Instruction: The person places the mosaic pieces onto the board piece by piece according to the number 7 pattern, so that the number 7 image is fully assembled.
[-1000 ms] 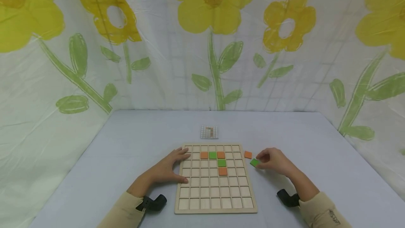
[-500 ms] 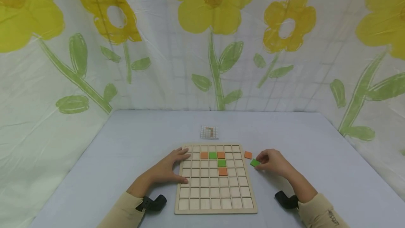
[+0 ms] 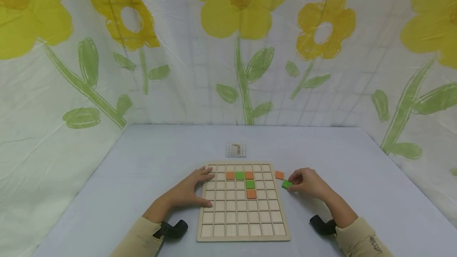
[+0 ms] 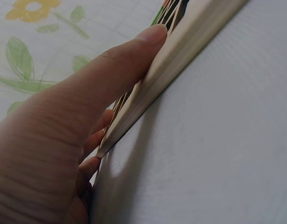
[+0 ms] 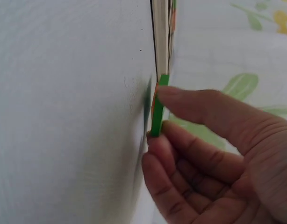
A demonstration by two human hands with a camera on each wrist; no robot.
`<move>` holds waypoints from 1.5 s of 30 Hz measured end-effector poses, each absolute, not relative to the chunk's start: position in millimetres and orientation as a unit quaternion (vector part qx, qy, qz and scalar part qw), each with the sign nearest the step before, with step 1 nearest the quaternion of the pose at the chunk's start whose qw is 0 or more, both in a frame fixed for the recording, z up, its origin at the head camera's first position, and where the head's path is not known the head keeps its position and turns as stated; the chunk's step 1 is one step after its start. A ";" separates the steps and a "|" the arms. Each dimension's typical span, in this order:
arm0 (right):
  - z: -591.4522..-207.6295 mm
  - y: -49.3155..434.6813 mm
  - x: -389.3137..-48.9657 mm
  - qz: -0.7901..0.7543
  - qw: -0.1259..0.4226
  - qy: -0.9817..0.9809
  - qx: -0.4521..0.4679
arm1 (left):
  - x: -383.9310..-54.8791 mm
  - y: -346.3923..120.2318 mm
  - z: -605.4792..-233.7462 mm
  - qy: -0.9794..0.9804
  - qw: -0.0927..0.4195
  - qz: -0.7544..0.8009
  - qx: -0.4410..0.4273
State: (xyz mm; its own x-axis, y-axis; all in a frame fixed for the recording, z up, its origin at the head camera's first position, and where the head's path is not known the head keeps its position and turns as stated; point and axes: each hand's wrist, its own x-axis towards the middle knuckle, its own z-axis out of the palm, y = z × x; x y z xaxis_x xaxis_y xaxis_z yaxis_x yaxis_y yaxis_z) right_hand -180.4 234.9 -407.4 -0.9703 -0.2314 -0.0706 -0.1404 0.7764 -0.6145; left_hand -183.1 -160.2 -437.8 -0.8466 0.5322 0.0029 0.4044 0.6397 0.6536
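Note:
A wooden grid board (image 3: 231, 238) lies flat on the table, with several orange and green square tiles in its cells. My left hand (image 3: 189, 188) rests on the board's left edge, thumb and fingers spread apart. Seen from the left wrist, the thumb (image 4: 111, 65) lies over the wooden rim. Just off the board's right side, my right hand (image 3: 310, 183) pinches a green tile (image 3: 287, 184) between thumb and fingers. In the right wrist view that green tile (image 5: 159, 105) is held on edge to the camera, its shadow on the table beside it. A loose orange tile (image 3: 279, 175) lies close by.
A small card (image 3: 236, 149) printed with a grid and a coloured pattern lies behind the board. The white table (image 3: 160, 146) ends at a flower-printed curtain (image 3: 185, 82). Black wrist devices (image 3: 175, 229) sit on both forearms.
My right hand has shifted only slightly, and the green tile in its fingers looks a little raised. The left hand and the board have stayed put.

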 end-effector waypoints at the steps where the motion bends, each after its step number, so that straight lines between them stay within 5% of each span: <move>1: -406.7 234.1 -180.5 -0.322 0.072 0.939 -0.103 | -183.1 -160.4 -438.1 0.900 0.095 0.336 0.260; 45: -384.8 149.3 -164.9 -0.332 0.110 0.890 -0.293 | -181.1 -158.3 -435.2 0.905 0.094 0.329 0.254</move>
State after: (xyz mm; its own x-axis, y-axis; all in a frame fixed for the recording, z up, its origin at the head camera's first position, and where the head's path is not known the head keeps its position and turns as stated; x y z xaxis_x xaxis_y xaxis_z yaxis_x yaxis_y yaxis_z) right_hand -164.9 149.3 -384.8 -0.8047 -0.5936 -0.0011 -0.4479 0.6084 -0.6551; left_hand -181.1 -158.3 -435.2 -0.8533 0.5215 -0.0038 0.3970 0.6543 0.6436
